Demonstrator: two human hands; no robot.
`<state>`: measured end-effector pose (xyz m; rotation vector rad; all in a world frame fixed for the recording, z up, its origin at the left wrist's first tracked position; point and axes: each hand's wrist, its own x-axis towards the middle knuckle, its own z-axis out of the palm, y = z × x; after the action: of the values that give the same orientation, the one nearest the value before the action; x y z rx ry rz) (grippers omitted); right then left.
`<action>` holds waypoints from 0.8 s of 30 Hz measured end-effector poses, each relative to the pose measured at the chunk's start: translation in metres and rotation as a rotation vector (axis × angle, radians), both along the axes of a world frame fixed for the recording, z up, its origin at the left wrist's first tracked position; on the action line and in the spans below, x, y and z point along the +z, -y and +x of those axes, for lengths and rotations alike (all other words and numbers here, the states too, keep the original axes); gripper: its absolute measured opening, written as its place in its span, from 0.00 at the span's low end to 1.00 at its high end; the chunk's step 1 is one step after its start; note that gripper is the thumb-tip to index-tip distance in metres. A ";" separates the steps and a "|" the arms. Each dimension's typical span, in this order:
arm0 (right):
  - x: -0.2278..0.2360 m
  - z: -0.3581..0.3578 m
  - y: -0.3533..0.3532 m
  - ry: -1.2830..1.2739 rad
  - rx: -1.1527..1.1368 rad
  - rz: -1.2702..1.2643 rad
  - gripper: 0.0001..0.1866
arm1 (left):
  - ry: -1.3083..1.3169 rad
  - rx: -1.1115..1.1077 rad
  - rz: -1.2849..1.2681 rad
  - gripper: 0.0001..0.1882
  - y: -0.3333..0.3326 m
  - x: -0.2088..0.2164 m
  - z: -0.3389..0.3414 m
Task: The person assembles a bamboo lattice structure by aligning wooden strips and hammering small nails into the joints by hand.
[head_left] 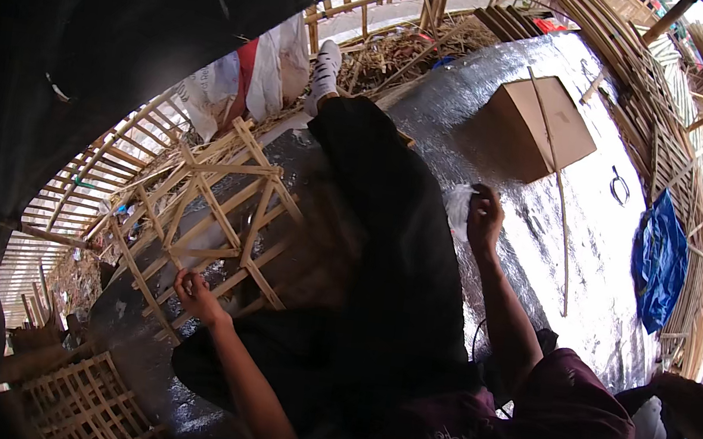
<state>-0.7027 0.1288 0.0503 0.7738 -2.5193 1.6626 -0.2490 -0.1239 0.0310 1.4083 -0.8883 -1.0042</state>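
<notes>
Head view: a shiny sheet point(609, 279) spreads beneath a box point(575, 137), upper right; a fence point(112, 156) curves at left. The lattice point(227, 169) lies left of centre, left hand point(199, 297) at it, right hand point(485, 222) at a white wad point(458, 211). Whether either grip clamps, I cannot tell.

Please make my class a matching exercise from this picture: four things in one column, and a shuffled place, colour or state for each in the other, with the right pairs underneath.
Things
1. left hand
2. right hand
3. cardboard box
4. crumpled sheet at the far right

Places, colours, states
A. crossed by a long thin stick
B. blue
C. at a frame of light slats
D. next to a white thing

Right pairs: 1-C, 2-D, 3-A, 4-B
</notes>
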 end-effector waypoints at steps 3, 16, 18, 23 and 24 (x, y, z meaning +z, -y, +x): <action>-0.022 -0.030 -0.026 0.011 -0.140 0.142 0.09 | -0.091 0.019 0.017 0.09 -0.004 -0.002 -0.010; -0.038 -0.020 -0.033 -0.129 0.236 0.515 0.08 | -0.146 0.061 -0.036 0.10 -0.001 -0.009 -0.008; -0.042 -0.021 -0.034 -0.220 0.283 0.472 0.05 | -0.176 0.052 -0.096 0.10 0.000 -0.015 -0.003; -0.044 -0.023 -0.030 -0.164 0.291 0.536 0.03 | -0.205 0.075 -0.094 0.10 0.003 -0.023 0.003; -0.042 -0.020 -0.028 -0.140 0.292 0.537 0.04 | -0.212 0.066 -0.082 0.10 0.005 -0.022 0.006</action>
<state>-0.7227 0.1570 0.0088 1.2956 -2.8813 0.9201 -0.2429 -0.1292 0.0089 1.2295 -0.7138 -1.0340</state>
